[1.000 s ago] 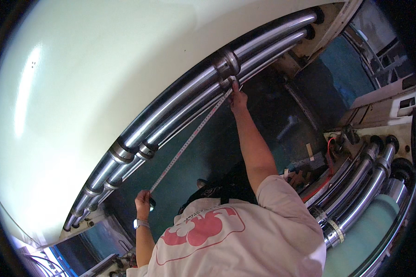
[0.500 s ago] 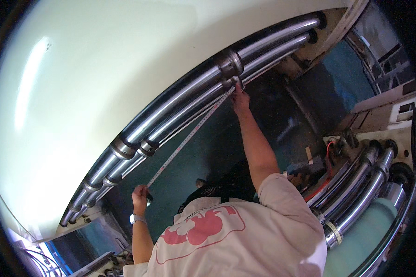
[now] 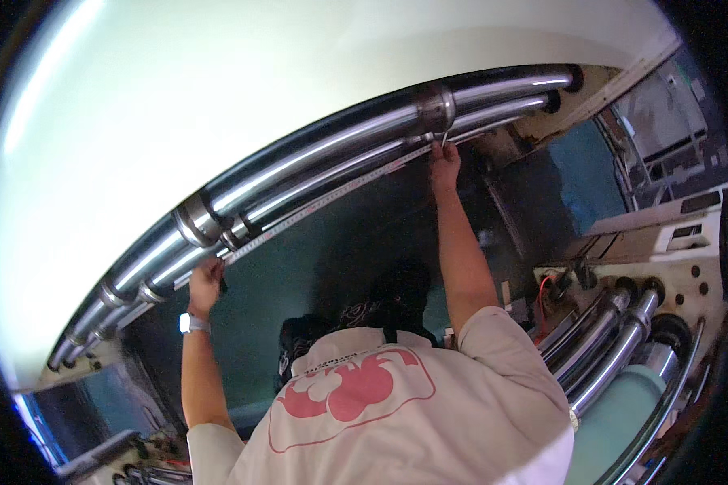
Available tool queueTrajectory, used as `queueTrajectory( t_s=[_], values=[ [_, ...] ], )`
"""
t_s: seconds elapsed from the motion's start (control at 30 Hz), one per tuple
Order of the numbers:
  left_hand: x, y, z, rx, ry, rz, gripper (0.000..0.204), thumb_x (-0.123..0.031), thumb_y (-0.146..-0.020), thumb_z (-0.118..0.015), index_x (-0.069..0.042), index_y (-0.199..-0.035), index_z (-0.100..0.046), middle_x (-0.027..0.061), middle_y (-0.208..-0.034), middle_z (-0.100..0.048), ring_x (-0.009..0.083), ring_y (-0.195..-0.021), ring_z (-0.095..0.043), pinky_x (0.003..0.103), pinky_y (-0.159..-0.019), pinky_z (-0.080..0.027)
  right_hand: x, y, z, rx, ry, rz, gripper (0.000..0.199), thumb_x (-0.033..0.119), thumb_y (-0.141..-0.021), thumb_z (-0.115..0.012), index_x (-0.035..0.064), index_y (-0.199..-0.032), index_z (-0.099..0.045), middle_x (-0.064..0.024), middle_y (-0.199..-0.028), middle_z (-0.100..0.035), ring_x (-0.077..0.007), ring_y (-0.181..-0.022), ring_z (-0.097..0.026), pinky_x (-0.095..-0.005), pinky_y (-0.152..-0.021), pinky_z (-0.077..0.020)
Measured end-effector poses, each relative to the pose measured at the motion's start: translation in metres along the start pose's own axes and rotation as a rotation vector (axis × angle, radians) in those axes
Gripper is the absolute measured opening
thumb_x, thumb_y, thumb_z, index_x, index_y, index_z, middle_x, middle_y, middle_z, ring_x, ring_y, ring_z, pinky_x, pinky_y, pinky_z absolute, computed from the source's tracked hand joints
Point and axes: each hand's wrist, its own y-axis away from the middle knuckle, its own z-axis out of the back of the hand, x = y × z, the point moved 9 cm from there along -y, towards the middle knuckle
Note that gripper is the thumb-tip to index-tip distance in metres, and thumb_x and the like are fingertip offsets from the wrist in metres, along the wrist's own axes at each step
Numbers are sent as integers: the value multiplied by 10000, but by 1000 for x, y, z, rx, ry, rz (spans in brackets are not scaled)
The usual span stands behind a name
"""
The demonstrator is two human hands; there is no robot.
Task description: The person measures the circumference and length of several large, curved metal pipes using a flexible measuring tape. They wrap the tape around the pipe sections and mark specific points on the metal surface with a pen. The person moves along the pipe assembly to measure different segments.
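A white tape measure (image 3: 332, 196) is stretched out alongside two polished metal shafts (image 3: 307, 158), nearly parallel to them. My left hand (image 3: 205, 283) is closed around its dark case, mostly hidden by the fingers, just below a small ring collar (image 3: 234, 231) on the lower shaft. At the other end of the strip, my right hand (image 3: 445, 166) pinches it with fingertips right under a wide collar (image 3: 435, 110) on the upper shaft. A larger collar (image 3: 196, 222) sits on the upper shaft near my left hand.
A large pale machine panel (image 3: 178, 105) curves over the shafts. Behind me at the lower right stand more polished shafts (image 3: 615, 347) and a pale green roller (image 3: 623, 416). An orange-red cable (image 3: 541, 295) lies near them. Dark green floor (image 3: 299, 275) shows beneath the tape.
My left hand has moved up and left toward the shafts, bringing the slanting tape close along them. My right hand stays by the wide collar. The whole view has tilted.
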Motion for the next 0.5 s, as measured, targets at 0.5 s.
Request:
queueTrajectory(
  t_s=[0.5],
  values=[
    [36, -30, -1, -39, -107, 4, 245, -306, -822, -513, -104, -917, -615, 168, -854, -601, 355, -804, -568, 427, -699, -452, -20, -28, 15, 144, -80, -261, 142, 185, -836, -569, 126, -953, -515, -44, -884, -569, -182, -753, -546, -324, -513, -456]
  ],
)
